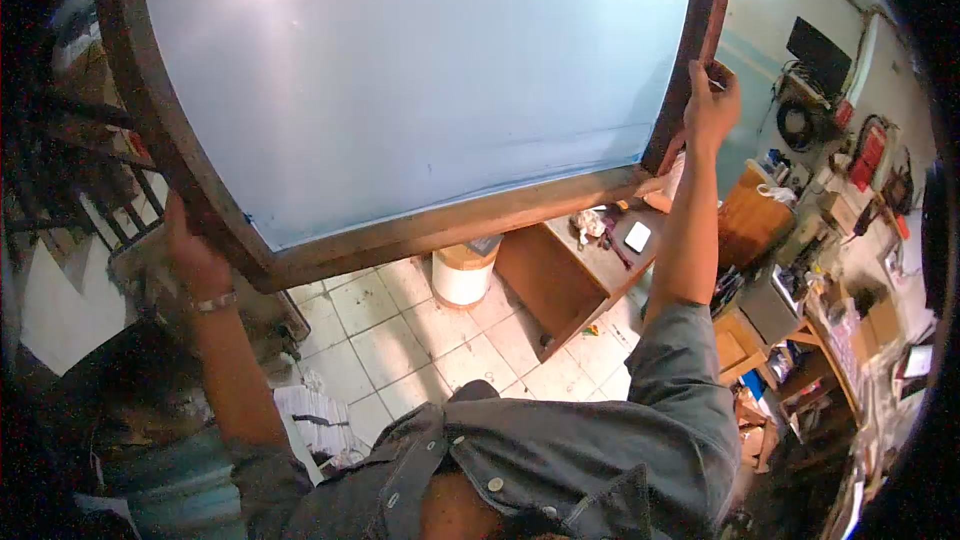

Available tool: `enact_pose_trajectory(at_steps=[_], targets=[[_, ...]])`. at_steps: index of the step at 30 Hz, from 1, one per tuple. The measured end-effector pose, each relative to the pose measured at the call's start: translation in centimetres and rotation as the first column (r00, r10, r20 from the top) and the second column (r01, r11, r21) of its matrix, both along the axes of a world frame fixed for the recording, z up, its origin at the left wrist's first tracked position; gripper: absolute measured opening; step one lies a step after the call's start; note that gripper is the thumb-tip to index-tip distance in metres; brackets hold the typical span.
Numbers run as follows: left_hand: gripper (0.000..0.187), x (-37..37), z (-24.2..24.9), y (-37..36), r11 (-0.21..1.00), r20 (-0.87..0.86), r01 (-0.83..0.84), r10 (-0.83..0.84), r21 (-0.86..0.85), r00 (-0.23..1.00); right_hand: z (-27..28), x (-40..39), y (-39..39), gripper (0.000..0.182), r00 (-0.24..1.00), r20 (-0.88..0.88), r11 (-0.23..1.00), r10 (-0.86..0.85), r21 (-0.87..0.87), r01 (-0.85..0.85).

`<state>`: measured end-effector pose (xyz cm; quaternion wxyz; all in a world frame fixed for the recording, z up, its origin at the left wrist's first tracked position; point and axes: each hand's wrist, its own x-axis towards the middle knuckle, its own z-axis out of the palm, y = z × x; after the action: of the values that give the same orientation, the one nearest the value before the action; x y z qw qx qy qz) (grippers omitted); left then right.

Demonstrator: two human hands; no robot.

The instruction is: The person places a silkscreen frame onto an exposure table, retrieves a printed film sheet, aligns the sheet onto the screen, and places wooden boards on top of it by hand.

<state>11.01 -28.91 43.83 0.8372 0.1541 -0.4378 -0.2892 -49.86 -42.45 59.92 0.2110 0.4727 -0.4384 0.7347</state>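
A large wooden frame (420,230) with a pale blue screen (420,70) stretched across it is raised in front of me and fills the upper view. My left hand (190,255) grips the frame's left side near the lower corner; a bracelet sits on that wrist. My right hand (712,105) grips the frame's right side rail, arm stretched up. I wear a grey denim shirt (600,450).
Below lies a tiled floor (400,330) with a white bucket (462,275) and a brown wooden table (570,275) carrying a phone and small items. Cluttered desks and shelves (820,270) stand at right. Stacked papers (315,420) lie on the floor; dark metal racks at left.
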Motion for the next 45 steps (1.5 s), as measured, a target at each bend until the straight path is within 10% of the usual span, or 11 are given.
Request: enact_pose_trajectory(at_steps=[3,6,7,9,12,15,18,25,32,34,45], targets=[[0.034,1.2,-3.0,1.2,0.975,-0.124,-0.176,0.193,0.136,0.973,-1.7,1.6,0.7,0.037,0.999,-0.046,1.0,0.003,0.024,-0.002],[0.033,0.7,-4.3,5.4,0.949,0.209,-0.272,0.237,0.16,0.949,-4.2,3.1,0.7,0.039,0.988,-0.139,0.997,0.064,0.056,-0.057],[0.033,1.2,-6.0,6.2,0.934,0.153,-0.259,0.227,0.246,0.962,-5.1,2.9,1.4,0.039,0.922,-0.317,0.951,-0.221,0.141,0.276],[0.034,1.7,-9.2,8.4,0.892,0.024,-0.207,0.216,0.402,0.976,-6.2,6.0,2.7,0.039,0.972,-0.224,0.935,0.077,0.356,0.008],[0.04,-0.5,-13.2,12.1,0.512,0.39,-0.76,0.656,0.4,0.646,-10.0,4.5,-0.6,0.036,0.92,-0.375,0.921,0.11,0.386,0.048],[0.035,-2.7,-14.1,15.4,0.745,-0.117,-0.451,0.57,0.491,0.813,-14.2,3.2,-5.5,0.058,0.865,-0.499,0.905,0.057,0.391,0.166],[0.043,-3.5,-16.6,18.8,0.516,0.167,-0.563,0.624,0.646,0.764,-17.9,4.0,-9.8,0.054,0.818,-0.571,0.898,0.077,0.396,0.192],[0.038,-5.5,-22.6,22.5,0.471,0.056,-0.583,0.745,0.662,0.665,-22.9,14.2,-10.3,0.041,0.748,-0.518,0.861,0.414,0.489,-0.139],[0.042,-3.4,-22.9,17.1,0.211,0.117,-0.564,0.864,0.798,0.489,-25.9,29.1,-30.2,0.028,0.233,-0.948,0.914,0.215,0.28,0.294],[0.043,-3.8,-23.4,17.2,0.133,0.132,-0.553,0.901,0.822,0.412,-27.2,33.7,-34.0,0.036,0.512,-0.455,0.613,0.729,0.766,-0.193],[0.048,-6.3,-27.7,18.7,-0.258,0.319,-0.391,0.942,0.884,0.1,-34.4,61.9,-35.0,0.038,0.025,-0.382,0.344,0.924,0.8,-0.491]])
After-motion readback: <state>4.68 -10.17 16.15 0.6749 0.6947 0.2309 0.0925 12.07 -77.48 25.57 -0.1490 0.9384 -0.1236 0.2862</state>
